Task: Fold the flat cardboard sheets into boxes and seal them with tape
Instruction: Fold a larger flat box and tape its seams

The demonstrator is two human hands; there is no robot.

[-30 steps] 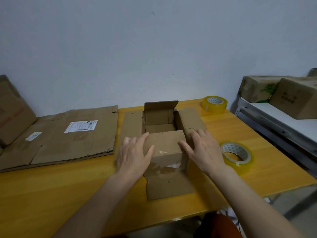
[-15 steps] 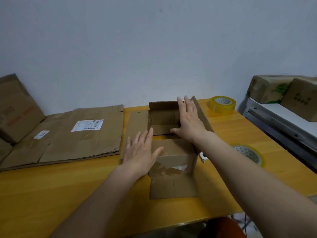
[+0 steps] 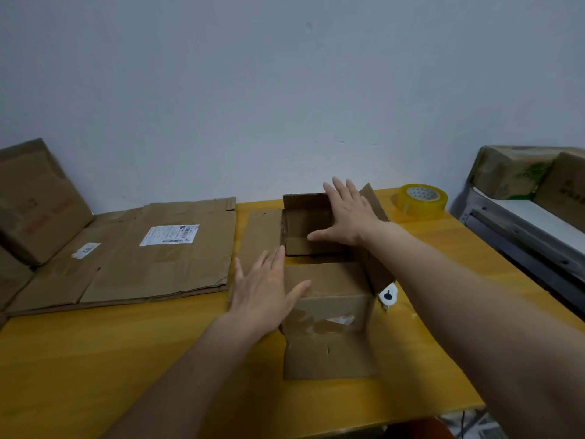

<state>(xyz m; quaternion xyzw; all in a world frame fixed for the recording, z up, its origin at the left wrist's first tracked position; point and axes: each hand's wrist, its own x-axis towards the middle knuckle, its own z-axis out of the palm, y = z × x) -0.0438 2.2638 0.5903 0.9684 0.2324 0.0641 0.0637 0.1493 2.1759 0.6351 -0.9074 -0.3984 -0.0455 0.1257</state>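
Yellow worktop [image 3: 110, 359] below a pale wall carries a half-folded box [image 3: 329, 299] at its middle, where the left hand [image 3: 266, 293] lies flat, grip released, on the near flap, the right hand [image 3: 346, 217] spreads released over the far opening, beside flat cardboard sheets [image 3: 152, 258] and a tape roll [image 3: 422, 200].

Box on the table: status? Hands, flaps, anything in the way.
Left hand open, flat on near flap. Right hand open, pressing right flap. Box half folded, untaped. Tape roll at far right, clear of the hands.
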